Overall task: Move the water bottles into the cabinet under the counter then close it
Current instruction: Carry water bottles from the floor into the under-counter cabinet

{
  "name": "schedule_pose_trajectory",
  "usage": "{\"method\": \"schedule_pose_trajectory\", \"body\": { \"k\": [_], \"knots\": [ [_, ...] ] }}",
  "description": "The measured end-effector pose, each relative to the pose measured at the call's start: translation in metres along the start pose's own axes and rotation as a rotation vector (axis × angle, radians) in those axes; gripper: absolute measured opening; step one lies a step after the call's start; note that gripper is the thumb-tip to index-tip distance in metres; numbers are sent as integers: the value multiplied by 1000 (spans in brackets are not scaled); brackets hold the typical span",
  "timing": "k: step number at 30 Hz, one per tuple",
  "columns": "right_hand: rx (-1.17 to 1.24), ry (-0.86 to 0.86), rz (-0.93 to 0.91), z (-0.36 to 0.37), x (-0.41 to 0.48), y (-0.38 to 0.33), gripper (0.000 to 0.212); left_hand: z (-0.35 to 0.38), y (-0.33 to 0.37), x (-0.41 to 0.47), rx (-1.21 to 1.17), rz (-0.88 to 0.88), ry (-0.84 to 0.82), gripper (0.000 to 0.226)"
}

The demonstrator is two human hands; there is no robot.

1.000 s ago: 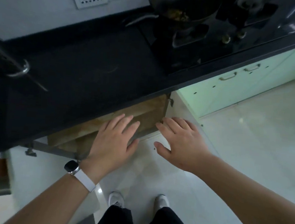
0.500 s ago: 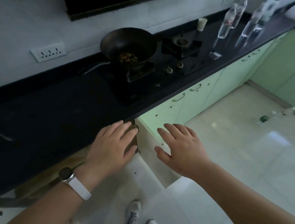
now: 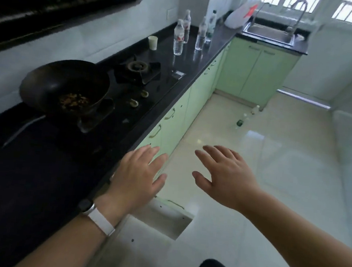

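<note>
Holding left hand (image 3: 139, 177) and right hand (image 3: 226, 178) out, fingers spread, empty; partly covering the open cabinet door (image 3: 163, 217), inside hidden under the surface (image 3: 38, 185); water bottles (image 3: 178, 37) standing far off.

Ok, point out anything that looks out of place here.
At least one clear bottle lies on the floor by the corner cabinet, unlike the four bottles standing on the counter. The cabinet door below the left hand stands open.
</note>
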State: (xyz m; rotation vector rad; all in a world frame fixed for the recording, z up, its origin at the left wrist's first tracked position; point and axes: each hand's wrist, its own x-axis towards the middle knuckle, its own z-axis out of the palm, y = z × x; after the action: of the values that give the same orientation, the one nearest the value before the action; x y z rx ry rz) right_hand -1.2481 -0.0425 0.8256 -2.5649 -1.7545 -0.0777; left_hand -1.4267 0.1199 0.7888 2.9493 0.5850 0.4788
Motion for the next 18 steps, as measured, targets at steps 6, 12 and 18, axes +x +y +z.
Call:
{"method": "schedule_pose_trajectory", "body": {
  "k": [6, 12, 18],
  "knots": [
    [27, -11, 187, 2, -9, 67, 63, 25, 33, 69, -37, 140, -1, 47],
    [59, -15, 251, 9, 5, 165, 67, 56, 85, 153, -15, 172, -18, 46],
    [77, 25, 282, 7, 8, 289, 62, 90, 171, 251, 2, 211, -43, 44]
  ]
}}
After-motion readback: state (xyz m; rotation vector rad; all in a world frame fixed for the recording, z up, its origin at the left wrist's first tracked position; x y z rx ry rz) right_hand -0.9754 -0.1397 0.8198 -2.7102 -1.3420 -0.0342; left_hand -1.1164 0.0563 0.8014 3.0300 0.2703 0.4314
